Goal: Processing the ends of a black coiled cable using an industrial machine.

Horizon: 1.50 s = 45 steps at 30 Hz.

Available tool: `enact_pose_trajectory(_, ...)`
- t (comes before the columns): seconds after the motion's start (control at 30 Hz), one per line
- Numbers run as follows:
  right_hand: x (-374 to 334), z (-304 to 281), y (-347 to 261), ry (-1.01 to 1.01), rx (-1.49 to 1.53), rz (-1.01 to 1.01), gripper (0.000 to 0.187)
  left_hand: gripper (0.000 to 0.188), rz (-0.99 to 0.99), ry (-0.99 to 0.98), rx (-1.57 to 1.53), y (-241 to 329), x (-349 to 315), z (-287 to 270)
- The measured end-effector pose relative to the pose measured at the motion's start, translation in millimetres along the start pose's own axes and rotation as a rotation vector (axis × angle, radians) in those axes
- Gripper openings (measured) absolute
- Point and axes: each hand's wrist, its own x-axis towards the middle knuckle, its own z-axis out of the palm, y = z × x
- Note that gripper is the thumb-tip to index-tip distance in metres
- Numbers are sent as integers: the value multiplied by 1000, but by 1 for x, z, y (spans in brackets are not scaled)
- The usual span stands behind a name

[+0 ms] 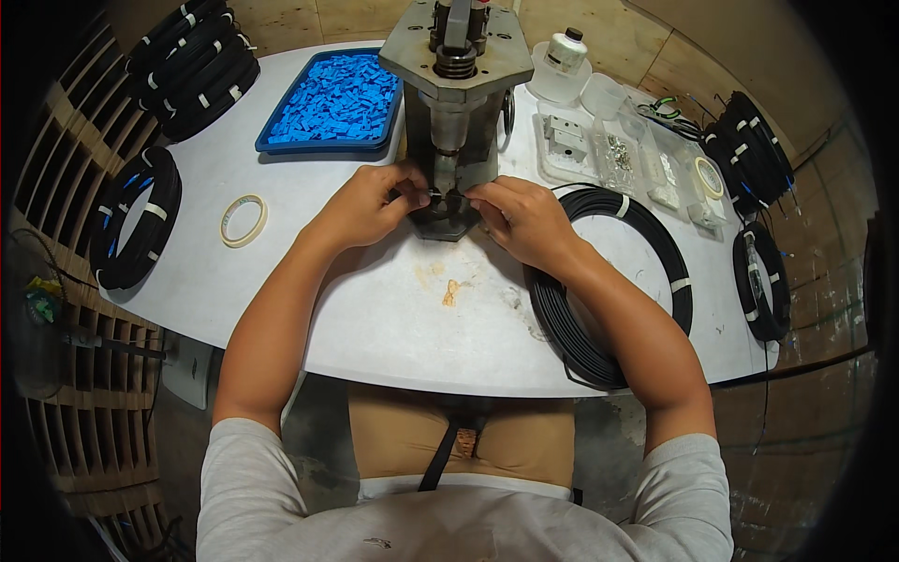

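A grey metal bench press [456,77] stands at the far middle of the table, its ram pointing down at a small die. Both hands meet at that die, one on each side. My left hand [379,201] is closed in a pinch by the die's left side; a tiny pale bit shows at its fingertips, too small to name. From the right, my right hand [526,217] pinches at the die too, and what lies between its fingers is hidden. Under my right forearm lies a coil of black cable [676,245], bound with white tape.
Left of the press is a blue tray [265,147] heaped with small blue pieces. A tape roll [225,225] and black cable coils [169,192] lie further left. Clear boxes of small parts [618,155], a white bottle [566,51] and more coils [749,150] stand right.
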Motion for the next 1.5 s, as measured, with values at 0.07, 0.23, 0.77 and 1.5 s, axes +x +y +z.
enact_pose_trajectory(0.07, 0, 0, 0, -1, -16, -5, 22, 18, -2, 0, 2, 1, 0, 0)
enact_pose_trajectory(0.23, 1, -3, -3, 24, 16, -15, 32, 16, -63, 26, -51, 8, 1, 3)
enact_pose_trajectory(0.77, 0, -1, -1, 23, -19, -11, 36, 20, -94, 0, -42, 4, 2, 2)
enact_pose_trajectory(1.5, 0, -2, -3, 3, -27, 14, 36, 20, -95, 4, -79, 6, 0, 2)
